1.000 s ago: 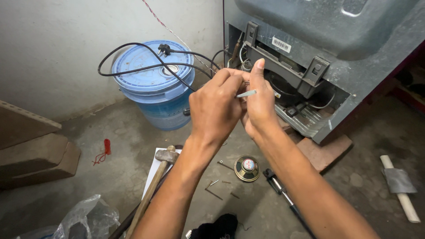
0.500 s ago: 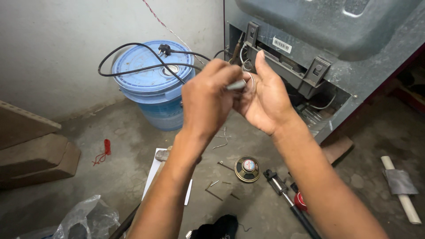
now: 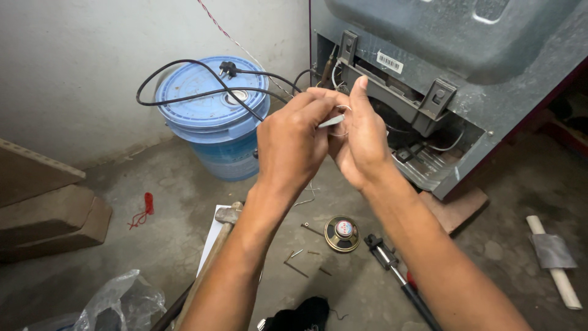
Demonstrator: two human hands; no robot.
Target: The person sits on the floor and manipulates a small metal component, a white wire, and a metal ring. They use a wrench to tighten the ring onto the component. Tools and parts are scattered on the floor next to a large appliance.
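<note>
My left hand (image 3: 293, 142) and my right hand (image 3: 361, 138) meet in front of me, above the concrete floor. Between their fingertips is a small pale strip (image 3: 332, 121) and a thin wire loop (image 3: 343, 119). The left thumb and fingers pinch the strip; the right fingers hold the wire loop against it. Behind the hands stands the open lower back of a grey appliance (image 3: 429, 79), with a black bracket and wiring showing.
A blue lidded bucket (image 3: 211, 125) with a black power cord (image 3: 184, 83) on top stands by the wall. On the floor lie a hammer (image 3: 223, 227), a small round speaker (image 3: 342, 233), a screwdriver (image 3: 392, 270), nails, a plastic bag (image 3: 119, 300), bricks (image 3: 43, 214) and a wrapped roll (image 3: 554, 257).
Both hands stay together at the same spot, working the small strip and wire. The right hand has turned so its palm faces left, and the view has shifted slightly.
</note>
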